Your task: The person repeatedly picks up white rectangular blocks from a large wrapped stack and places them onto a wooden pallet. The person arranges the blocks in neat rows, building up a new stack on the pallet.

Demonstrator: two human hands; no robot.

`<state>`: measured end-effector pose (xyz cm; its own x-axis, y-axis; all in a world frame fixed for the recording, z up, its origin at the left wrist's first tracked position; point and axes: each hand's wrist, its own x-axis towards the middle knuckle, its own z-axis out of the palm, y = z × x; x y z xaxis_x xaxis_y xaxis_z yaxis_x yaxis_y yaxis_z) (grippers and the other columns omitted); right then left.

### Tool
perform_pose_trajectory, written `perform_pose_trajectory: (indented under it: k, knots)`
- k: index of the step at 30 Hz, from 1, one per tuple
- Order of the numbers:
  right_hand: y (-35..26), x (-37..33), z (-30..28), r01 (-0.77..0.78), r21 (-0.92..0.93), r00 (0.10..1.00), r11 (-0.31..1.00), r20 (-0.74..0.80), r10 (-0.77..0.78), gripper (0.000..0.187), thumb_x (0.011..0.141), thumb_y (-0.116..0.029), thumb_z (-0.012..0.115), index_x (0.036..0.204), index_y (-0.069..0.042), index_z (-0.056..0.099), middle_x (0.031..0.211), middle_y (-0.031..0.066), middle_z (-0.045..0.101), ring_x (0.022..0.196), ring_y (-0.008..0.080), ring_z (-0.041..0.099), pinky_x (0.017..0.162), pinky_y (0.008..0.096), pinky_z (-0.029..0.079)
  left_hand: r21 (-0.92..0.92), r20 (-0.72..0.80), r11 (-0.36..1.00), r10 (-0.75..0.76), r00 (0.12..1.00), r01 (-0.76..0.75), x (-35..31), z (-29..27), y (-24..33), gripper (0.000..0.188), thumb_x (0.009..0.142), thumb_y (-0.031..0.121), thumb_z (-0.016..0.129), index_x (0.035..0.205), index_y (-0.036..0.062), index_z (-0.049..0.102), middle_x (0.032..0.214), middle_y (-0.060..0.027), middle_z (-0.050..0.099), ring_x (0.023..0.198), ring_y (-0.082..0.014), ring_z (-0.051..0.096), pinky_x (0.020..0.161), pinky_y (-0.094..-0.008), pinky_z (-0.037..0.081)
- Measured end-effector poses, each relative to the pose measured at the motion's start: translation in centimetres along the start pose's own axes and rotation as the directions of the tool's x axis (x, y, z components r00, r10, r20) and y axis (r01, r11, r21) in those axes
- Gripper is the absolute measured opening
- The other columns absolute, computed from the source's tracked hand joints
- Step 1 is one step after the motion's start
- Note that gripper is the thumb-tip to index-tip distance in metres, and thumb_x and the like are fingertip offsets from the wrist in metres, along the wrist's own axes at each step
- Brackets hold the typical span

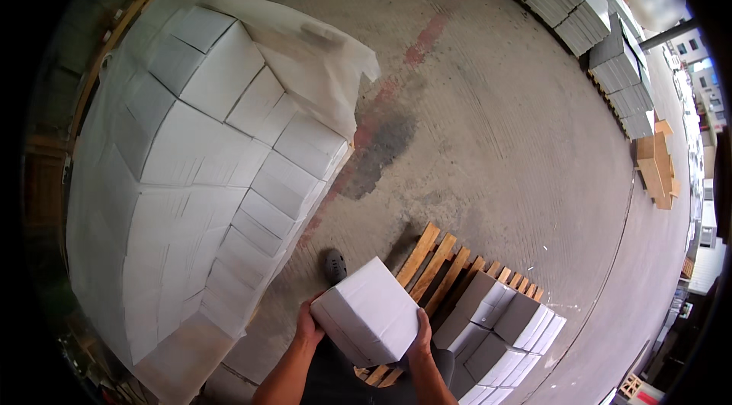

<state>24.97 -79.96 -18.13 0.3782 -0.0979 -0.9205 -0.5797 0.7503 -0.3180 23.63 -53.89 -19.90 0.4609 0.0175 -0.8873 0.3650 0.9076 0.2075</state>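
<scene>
A white cardboard box (370, 310) is held up in front of my body, tilted, between both palms. My left hand (307, 326) presses against its left side, and my right hand (419, 335) grips its right side near the lower corner. Just beyond and to the right of the box lies a wooden pallet (418, 256), its slats partly bare. Similar white boxes (488, 329) stand stacked on the pallet's right part, close to my right forearm. The box and my legs hide some of the pallet.
On the left rises a big stack of white boxes (206, 138), partly draped in translucent plastic sheeting (320, 54). My shoe (335, 265) shows on the concrete floor (457, 138). Stacks of flat grey-white cardboard (560, 4) line the far right, with brown cardboard (654, 165) nearby.
</scene>
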Motion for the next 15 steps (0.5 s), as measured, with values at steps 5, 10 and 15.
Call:
perform_pose_trajectory:
  k: [5, 10, 15]
  knots:
    - [-0.4, 2.8, 12.7, -0.011, -0.073, 0.991, 0.997, 0.131, 0.02, 0.048, 0.083, -0.038, 0.056, 0.111, 0.001, 0.054, 0.101, 0.0122, 0.06, 0.094, 0.0259, 0.056, 0.085, 0.0344, 0.044, -0.056, 0.027, 0.981, 0.188, 0.982, -0.186, 3.7, 4.1, 9.2, 0.039, 0.09, 0.029, 0.037, 0.115, 0.003, 0.053, 0.113, -0.0127, 0.057, 0.106, -0.025, 0.053, 0.093, -0.0393, 0.041]
    - [-0.4, 8.4, 21.6, -0.028, -0.157, 0.976, 0.987, 0.208, 0.061, 0.049, 0.083, -0.039, 0.054, 0.112, 0.001, 0.055, 0.103, 0.0116, 0.061, 0.094, 0.0266, 0.057, 0.085, 0.0356, 0.044, -0.102, -0.006, 0.958, 0.27, 0.963, -0.269, 6.7, 8.6, 16.9, 0.039, 0.091, 0.029, 0.034, 0.114, 0.0044, 0.054, 0.11, -0.0113, 0.059, 0.104, -0.0251, 0.054, 0.091, -0.0391, 0.043]
    - [-0.2, 17.9, 27.7, -0.017, -0.155, 0.921, 0.988, 0.382, 0.076, 0.046, 0.083, -0.038, 0.054, 0.109, -0.001, 0.057, 0.103, 0.0102, 0.061, 0.094, 0.0267, 0.057, 0.085, 0.0365, 0.044, -0.199, -0.027, 0.91, 0.365, 0.931, -0.363, 13.5, 10.5, 21.2, 0.036, 0.089, 0.028, 0.045, 0.114, 0.004, 0.054, 0.113, -0.0124, 0.056, 0.105, -0.0258, 0.052, 0.091, -0.0383, 0.043]
